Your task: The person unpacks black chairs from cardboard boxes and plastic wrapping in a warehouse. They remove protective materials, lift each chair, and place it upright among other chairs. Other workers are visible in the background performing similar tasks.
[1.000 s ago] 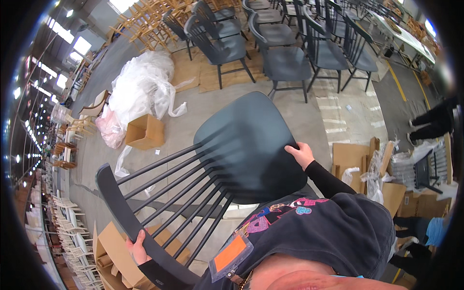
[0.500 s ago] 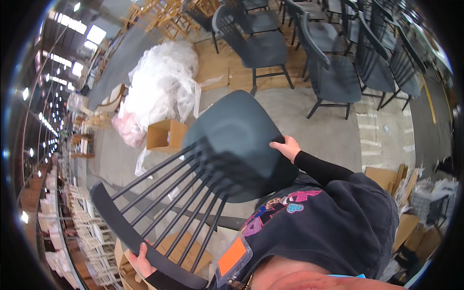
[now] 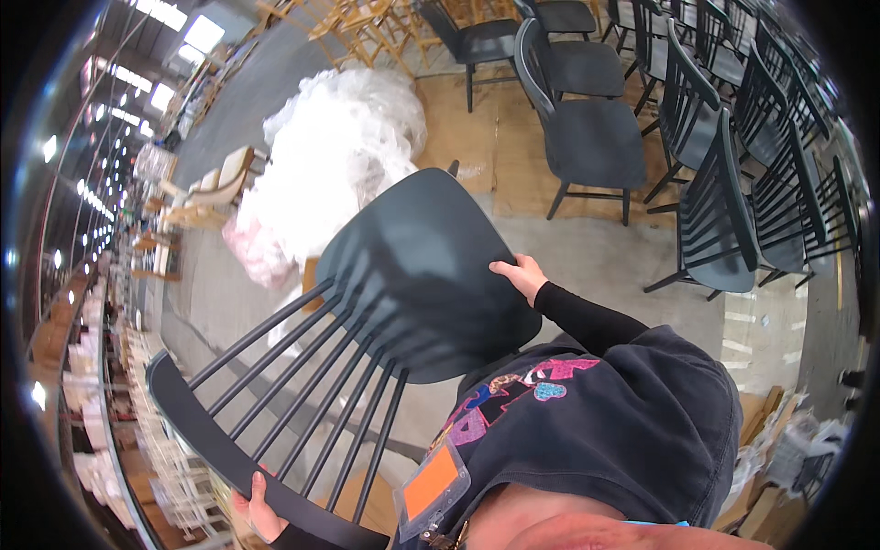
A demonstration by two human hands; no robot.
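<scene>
A dark grey-black spindle-back chair (image 3: 423,275) is held in front of my body, its seat facing up toward me and its back slanting to the lower left. My left hand (image 3: 261,510) grips the curved top rail (image 3: 213,438), thumb over its near face and fingers behind. On the right edge of the seat, my right hand (image 3: 522,276) is closed with the thumb on top; its other fingers are mostly hidden beneath. Several slim spindles join the rail to the seat. Most of the chair's legs are hidden under the seat.
Dark chairs of the same kind (image 3: 596,142) stand in rows ahead and to the right, some on flattened cardboard (image 3: 458,128). A heap of clear plastic wrap (image 3: 339,137) lies ahead left. Wooden frames (image 3: 367,27) are farther back. Cardboard and plastic scraps (image 3: 793,454) sit at right.
The chair in my hands has shifted slightly left in view, still gripped at the same places. My view has turned, so the standing chairs and plastic heap appear farther right.
</scene>
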